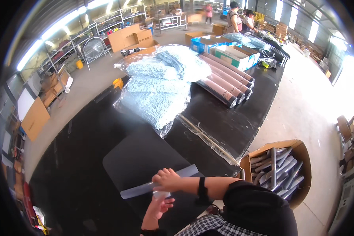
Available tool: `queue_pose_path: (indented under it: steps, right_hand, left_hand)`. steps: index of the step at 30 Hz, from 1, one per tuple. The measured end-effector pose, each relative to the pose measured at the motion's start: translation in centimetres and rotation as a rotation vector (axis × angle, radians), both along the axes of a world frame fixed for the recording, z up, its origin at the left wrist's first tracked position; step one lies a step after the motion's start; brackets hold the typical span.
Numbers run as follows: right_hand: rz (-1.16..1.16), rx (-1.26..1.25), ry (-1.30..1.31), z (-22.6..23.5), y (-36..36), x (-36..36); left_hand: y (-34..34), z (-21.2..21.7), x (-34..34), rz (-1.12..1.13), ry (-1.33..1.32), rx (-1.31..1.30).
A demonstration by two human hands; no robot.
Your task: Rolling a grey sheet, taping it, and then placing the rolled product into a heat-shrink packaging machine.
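A rolled translucent plastic sheet (135, 191) lies slantwise on a flat dark sheet (137, 157) at the near side of the black table. My right hand (169, 181) reaches across from the right, its fingers curled down over the middle of the roll. Just below it, my left hand (158, 206) is palm-up, thumb raised and fingers half curled. A small white piece (161, 194) sits at the left thumb, between the two hands; its exact kind is unclear. The hand partly covers the roll's middle.
Bagged light-blue textured textiles (153, 96) lie farther up the black table (74, 169). Several pink-wrapped rolls (224, 84) are beside them. An open carton (305, 173) full of rolls stands at the right. Open boxes (232, 57) and co-workers (234, 19) are beyond.
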State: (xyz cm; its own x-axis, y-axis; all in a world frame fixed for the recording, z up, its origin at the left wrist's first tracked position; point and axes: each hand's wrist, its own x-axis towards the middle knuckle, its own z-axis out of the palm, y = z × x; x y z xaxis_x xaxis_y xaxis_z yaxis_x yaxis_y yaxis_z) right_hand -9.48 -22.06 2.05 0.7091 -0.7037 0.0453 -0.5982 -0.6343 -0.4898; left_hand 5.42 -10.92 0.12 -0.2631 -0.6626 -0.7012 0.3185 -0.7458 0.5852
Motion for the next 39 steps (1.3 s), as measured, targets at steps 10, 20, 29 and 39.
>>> queue_pose_path:
  steps: [10,20,29,39]
  right_hand:
    - [-0.133,0.034,0.094,-1.6,-6.4,1.8]
    - [-0.085,0.120,0.225,2.2,-8.3,2.2]
    - [-0.062,0.032,0.099,0.2,-6.3,-0.8]
    - [-1.533,-0.273,0.561,7.4,6.6,-35.8]
  left_hand:
    - [-6.7,-0.7,-2.1,0.391,-0.057,-0.243]
    - [-6.2,-0.8,-2.0,0.597,0.036,-0.556]
    - [-1.2,8.6,-0.6,0.164,-0.406,-0.738]
    - [14.9,-5.3,24.4,0.579,-1.755,-0.312]
